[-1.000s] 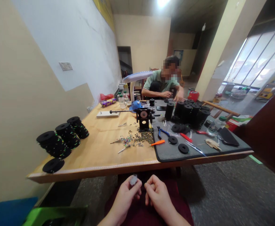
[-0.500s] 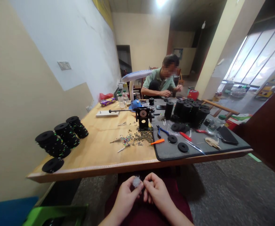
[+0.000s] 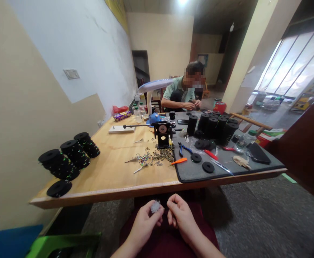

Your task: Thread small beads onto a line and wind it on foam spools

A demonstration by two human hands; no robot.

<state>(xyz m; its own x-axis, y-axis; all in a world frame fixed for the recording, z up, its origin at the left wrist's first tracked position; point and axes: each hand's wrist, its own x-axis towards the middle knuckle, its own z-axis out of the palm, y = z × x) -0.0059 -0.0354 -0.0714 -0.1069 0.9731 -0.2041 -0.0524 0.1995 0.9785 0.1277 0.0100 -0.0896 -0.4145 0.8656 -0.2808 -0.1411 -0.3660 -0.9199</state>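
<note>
Below the table's front edge, over my lap, my left hand [image 3: 144,225] pinches a small white fuzzy tuft [image 3: 155,206] between thumb and fingertips. My right hand [image 3: 182,216] is close beside it with its fingers curled inward; whether anything lies in them I cannot make out. The two hands are a few centimetres apart. On the wooden table [image 3: 114,168] ahead lies a heap of small beads and hooks [image 3: 157,157], in front of a small black hand-crank machine [image 3: 162,133].
Black spools [image 3: 68,156] stand at the table's left. A grey mat [image 3: 221,163] holds pliers [image 3: 184,148], an orange tool [image 3: 180,161], black discs and tall black spools [image 3: 216,127]. At the far end a person [image 3: 185,94] works with both hands. A lamp [image 3: 151,91] stands there too.
The white tuft has turned a little in my left fingers and my right hand has drawn slightly away from it. The far person's hands have come together.
</note>
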